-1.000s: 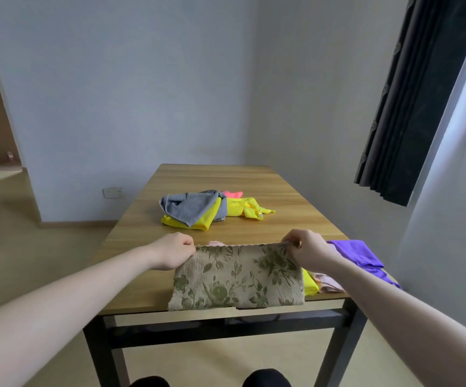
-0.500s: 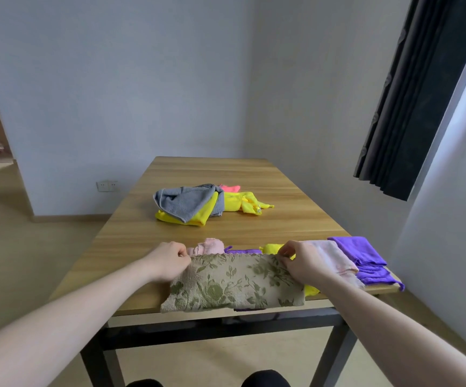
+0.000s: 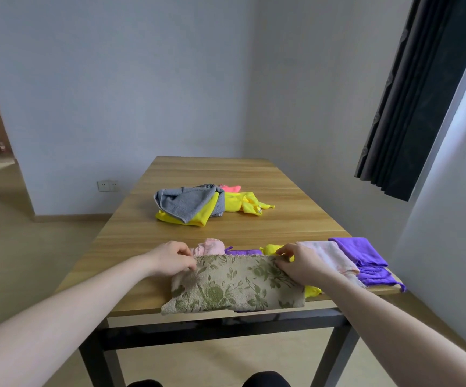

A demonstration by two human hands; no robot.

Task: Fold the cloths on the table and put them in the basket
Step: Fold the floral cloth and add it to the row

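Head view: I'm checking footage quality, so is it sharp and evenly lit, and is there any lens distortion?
Head view: soft, even daylight, no glare on the table; the floral cloth and both hands are reasonably sharp; wide-angle stretching bends the curtain and forearms near the edges.

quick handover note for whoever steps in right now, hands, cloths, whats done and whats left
Left hand and right hand each pinch a far corner of the floral cloth, folded at the table's near edge.
Under and beside it: pink, yellow and purple cloths.
Mid-table: an unfolded grey and yellow pile.
No basket in view; nothing binned yet.
Left: finish folding, fold the rest, basket all.
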